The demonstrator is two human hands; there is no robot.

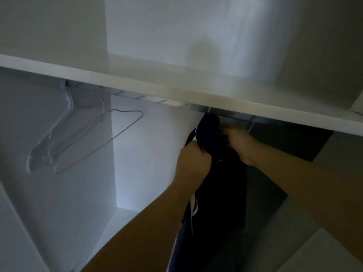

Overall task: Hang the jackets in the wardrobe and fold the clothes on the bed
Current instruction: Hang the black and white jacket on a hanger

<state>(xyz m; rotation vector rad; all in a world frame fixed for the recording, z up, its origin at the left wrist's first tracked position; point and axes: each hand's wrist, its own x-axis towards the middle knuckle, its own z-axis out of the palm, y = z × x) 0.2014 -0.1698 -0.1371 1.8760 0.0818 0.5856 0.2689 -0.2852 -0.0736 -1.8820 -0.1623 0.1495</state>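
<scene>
Inside the white wardrobe [149,154], just under the front edge of its shelf [137,83], a dark jacket [216,193] with white side stripes hangs down between both hands. The left hand [193,160] has its fingers curled tight round the cloth near the collar. The right hand [238,143] grips the jacket's top, fingers closed on the fabric; whether a hanger lies inside is hard to tell in the blur. Over by the wardrobe's left wall, a bare wire hanger [102,140] hangs beside pale plastic hangers [53,140].
</scene>
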